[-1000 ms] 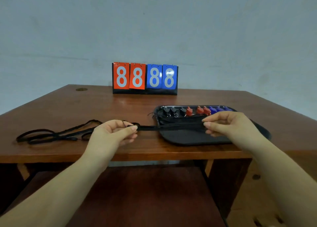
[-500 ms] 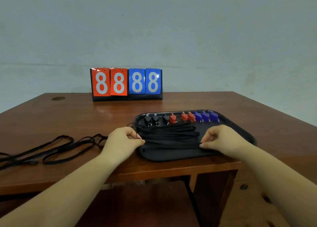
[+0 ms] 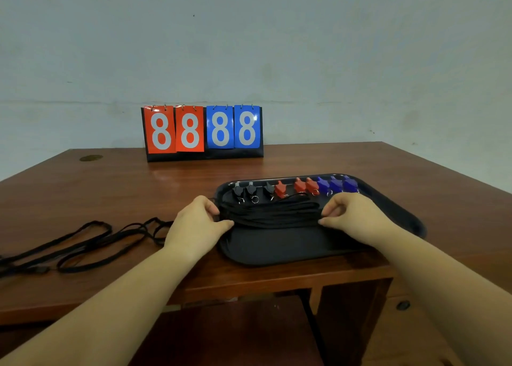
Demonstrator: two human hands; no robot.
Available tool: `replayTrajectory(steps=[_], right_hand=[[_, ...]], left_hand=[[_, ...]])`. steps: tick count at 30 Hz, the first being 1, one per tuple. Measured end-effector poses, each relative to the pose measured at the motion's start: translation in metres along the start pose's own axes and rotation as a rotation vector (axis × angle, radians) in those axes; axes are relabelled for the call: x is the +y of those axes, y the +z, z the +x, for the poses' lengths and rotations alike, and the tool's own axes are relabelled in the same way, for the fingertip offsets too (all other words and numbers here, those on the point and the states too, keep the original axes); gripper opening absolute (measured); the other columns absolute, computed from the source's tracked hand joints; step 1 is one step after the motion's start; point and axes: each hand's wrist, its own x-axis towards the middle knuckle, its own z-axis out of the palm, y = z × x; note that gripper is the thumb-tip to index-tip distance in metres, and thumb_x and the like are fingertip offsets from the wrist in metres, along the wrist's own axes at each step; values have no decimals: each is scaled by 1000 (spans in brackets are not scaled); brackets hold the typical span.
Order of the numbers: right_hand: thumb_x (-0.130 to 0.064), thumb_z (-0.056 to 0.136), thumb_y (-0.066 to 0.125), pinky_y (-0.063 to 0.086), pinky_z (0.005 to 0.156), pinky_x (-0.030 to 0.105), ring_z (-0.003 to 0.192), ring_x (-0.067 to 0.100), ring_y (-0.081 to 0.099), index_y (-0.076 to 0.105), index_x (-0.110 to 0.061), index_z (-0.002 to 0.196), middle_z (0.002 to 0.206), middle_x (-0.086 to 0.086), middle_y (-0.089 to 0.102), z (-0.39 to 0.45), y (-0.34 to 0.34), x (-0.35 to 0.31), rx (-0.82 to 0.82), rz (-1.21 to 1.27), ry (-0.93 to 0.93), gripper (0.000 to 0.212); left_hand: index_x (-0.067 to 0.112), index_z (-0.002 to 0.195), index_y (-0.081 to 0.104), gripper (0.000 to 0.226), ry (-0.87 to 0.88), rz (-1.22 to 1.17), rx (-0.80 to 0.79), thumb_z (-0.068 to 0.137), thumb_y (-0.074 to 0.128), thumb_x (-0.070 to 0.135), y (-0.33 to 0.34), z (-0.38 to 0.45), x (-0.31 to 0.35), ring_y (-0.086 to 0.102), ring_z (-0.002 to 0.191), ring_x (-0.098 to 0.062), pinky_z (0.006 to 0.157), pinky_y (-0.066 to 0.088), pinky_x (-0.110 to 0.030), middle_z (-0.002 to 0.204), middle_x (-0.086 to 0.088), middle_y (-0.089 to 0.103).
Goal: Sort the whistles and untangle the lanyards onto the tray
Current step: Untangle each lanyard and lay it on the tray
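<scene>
A black tray [image 3: 277, 249] sits on the wooden table near its front edge. Along the tray's far rim lie three black whistles [image 3: 250, 192], three red whistles [image 3: 300, 187] and three blue whistles [image 3: 336, 185] in a row. A bundle of straightened black lanyards [image 3: 273, 213] lies across the tray's middle. My left hand [image 3: 198, 221] pinches the bundle's left end and my right hand [image 3: 350, 216] pinches its right end. More black lanyards [image 3: 83, 243] lie tangled on the table to the left of the tray.
A flip scoreboard [image 3: 203, 131] showing red 88 and blue 88 stands at the back of the table [image 3: 110, 188] against the wall. The table's front edge runs just below the tray.
Both hands carried the stretched lanyard from in front of the tray onto the bundle in the tray and lowered it there. The camera view shifted right.
</scene>
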Motion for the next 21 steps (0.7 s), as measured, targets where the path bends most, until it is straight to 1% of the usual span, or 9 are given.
replayTrajectory(steps=[2, 5, 8, 11, 13, 15, 17, 20, 21], right_hand=[[-19, 79, 72, 41, 63, 15, 79, 7, 60, 61, -22, 87, 85, -4, 65, -3, -2, 1, -1, 11, 8, 14], [-22, 78, 73, 41, 64, 14, 82, 6, 60, 59, -27, 90, 90, -5, 65, -10, -4, -1, 2, -25, -5, 19], [-25, 79, 72, 41, 70, 17, 87, 6, 57, 56, -29, 98, 97, -9, 60, -20, 0, -8, 49, -98, -39, 24], [-27, 81, 70, 43, 79, 20, 88, 5, 55, 58, -28, 104, 97, -13, 57, -31, 7, -25, 69, -122, -108, 27], [-28, 81, 70, 45, 81, 21, 84, 1, 55, 58, -30, 103, 94, -16, 56, -37, 16, -42, 55, -122, -155, 25], [-30, 81, 70, 46, 79, 20, 80, -2, 55, 56, -34, 98, 92, -17, 56, -42, 27, -62, 37, -100, -192, 23], [-30, 81, 70, 45, 75, 17, 78, -2, 55, 57, -34, 96, 93, -15, 58, -46, 41, -82, 20, -84, -235, 21], [-30, 80, 71, 41, 69, 12, 72, -2, 53, 61, -30, 97, 96, -12, 61, -50, 69, -112, -9, -66, -321, 20], [-29, 81, 70, 41, 67, 10, 70, -2, 53, 62, -28, 99, 97, -11, 62, -51, 79, -121, -25, -60, -344, 20]], left_hand=[[17, 89, 52, 35, -14, -9, -11, 74, 76, 38, -5, -2, 0, 51, 71, -10, 55, 37, -25, 78, 4, 55], [17, 85, 56, 36, -15, 9, -29, 73, 75, 45, -17, -6, -3, 53, 73, -10, 56, 37, -25, 81, 4, 57], [20, 80, 58, 30, 20, 38, -41, 75, 71, 47, -35, -13, -11, 54, 73, -10, 58, 40, -25, 79, 5, 59], [25, 80, 60, 21, 49, 74, -28, 78, 69, 44, -60, -22, -23, 57, 75, -10, 62, 44, -25, 79, 5, 62], [27, 82, 62, 14, 67, 103, -11, 81, 68, 40, -77, -28, -34, 57, 75, -8, 60, 42, -23, 81, 5, 63], [29, 87, 64, 10, 91, 133, 2, 83, 66, 37, -92, -35, -47, 55, 77, -5, 61, 40, -21, 86, 8, 61], [30, 94, 66, 13, 117, 161, 11, 83, 66, 36, -103, -39, -63, 54, 84, -4, 71, 41, -21, 93, 12, 60], [32, 105, 66, 22, 154, 208, -2, 84, 65, 38, -115, -42, -86, 52, 103, -8, 92, 41, -27, 103, 15, 57], [33, 109, 65, 25, 168, 231, -18, 85, 64, 39, -118, -43, -92, 50, 109, -9, 98, 40, -29, 107, 15, 56]])
